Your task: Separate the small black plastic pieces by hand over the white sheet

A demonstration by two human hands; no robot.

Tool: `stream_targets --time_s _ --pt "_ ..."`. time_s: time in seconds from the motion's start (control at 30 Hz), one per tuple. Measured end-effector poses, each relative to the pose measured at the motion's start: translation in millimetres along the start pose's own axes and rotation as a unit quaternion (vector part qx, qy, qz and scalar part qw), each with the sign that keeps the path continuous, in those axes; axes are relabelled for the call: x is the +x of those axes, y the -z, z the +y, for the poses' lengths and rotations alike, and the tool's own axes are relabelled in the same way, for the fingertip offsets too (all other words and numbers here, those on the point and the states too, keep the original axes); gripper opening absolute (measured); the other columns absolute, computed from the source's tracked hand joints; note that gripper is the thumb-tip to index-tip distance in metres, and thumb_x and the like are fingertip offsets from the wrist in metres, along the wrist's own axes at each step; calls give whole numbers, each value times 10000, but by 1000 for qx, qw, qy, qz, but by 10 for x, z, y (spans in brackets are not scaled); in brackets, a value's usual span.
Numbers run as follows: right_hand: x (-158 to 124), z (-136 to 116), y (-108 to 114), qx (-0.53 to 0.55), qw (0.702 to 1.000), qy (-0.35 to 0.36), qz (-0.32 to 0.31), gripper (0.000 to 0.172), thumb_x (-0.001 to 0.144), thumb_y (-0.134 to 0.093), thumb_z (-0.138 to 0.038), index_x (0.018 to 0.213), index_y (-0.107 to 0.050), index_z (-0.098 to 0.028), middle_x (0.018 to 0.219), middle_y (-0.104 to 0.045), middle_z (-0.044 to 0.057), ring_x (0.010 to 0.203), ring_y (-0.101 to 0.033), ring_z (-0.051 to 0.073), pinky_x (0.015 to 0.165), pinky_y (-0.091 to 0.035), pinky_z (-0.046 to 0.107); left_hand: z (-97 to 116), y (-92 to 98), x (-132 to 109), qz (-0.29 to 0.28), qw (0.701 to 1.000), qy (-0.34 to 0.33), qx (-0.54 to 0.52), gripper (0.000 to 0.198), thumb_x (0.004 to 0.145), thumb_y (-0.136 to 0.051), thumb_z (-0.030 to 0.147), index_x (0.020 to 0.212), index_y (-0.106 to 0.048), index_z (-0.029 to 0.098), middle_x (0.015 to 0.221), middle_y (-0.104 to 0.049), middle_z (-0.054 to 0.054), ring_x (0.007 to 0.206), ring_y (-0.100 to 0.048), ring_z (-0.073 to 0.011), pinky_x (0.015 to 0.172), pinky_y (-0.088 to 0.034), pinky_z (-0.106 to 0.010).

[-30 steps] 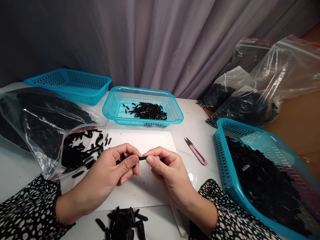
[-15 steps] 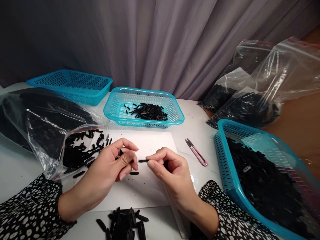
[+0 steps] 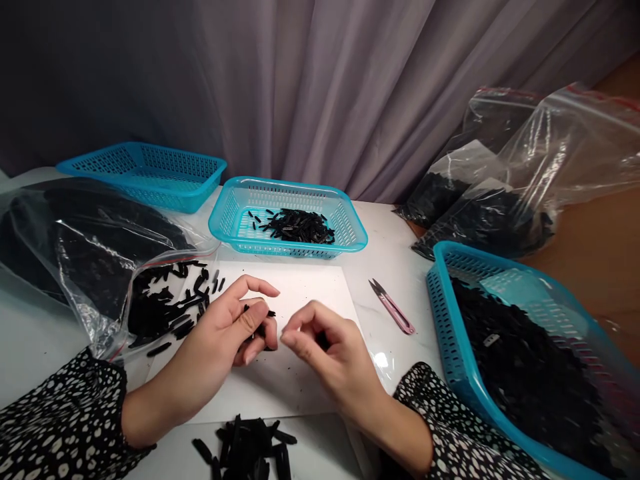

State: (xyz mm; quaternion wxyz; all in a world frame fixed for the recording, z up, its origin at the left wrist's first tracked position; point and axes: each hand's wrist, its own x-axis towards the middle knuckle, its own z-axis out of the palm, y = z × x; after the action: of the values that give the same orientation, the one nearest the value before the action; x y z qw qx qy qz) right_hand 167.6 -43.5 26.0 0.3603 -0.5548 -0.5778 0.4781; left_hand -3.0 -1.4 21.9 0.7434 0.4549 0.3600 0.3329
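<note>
Left hand (image 3: 223, 333) grasping small black pieces (image 3: 271, 313); right hand (image 3: 337, 343) curled just beside, cannot tell whether grip holds anything. Best pinch lightly, pieces singly.

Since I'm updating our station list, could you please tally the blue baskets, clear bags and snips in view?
Blue baskets: 3
Clear bags: 3
Snips: 1 pair
Total: 7

Above the white board (image 3: 270, 397), a thin gap separates left hand (image 3: 260, 310) from right hand (image 3: 287, 332). Right of the board, a tabletop (image 3: 383, 233) lane offers passage around pink snips (image 3: 393, 308). Plastic bag (image 3: 100, 230) and spilled pieces (image 3: 155, 313) block its left; a blue basket (image 3: 360, 240), its far side.
</note>
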Motion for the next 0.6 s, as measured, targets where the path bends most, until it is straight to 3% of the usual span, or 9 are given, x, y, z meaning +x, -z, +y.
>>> stream_targets --time_s 0.07,0.13,0.37,0.6 --pt "34 10 -2 28 999 -24 39 553 822 -596 -581 977 -645 -52 571 -361 -25 531 -299 -71 525 -256 38 -19 5 2 -14 1000 -12 15 305 942 -596 461 1103 -498 221 657 -606 44 488 -377 -51 480 -254 -177" --pt "51 17 -6 42 998 -37 34 559 796 -626 -568 1022 -657 -57 558 -324 -32 523 -287 -71 525 -251 39 -39 9 8 -26 999 -20 32 312 949 -593 466 1113 -483 225 647 -602 43 487 -384 -55 467 -247 -181" --pt "60 15 3 98 992 -80 23 573 755 -664 -591 880 -675 -32 622 -402 1 577 -329 -74 571 -297 46 -22 -14 -4 -70 998 -5 8 315 965 -556 488 1105 -459 223 638 -588 43 472 -337 -48 446 -201 -183" --pt "60 17 -1 184 974 -134 -13 679 695 -693 -670 942 -605 -44 514 -244 -54 481 -224 -74 487 -186 74 7 -6 -46 -78 996 26 -21 301 964 -554 480 1073 -459 217 642 -611 28 479 -348 -47 452 -194 -171"
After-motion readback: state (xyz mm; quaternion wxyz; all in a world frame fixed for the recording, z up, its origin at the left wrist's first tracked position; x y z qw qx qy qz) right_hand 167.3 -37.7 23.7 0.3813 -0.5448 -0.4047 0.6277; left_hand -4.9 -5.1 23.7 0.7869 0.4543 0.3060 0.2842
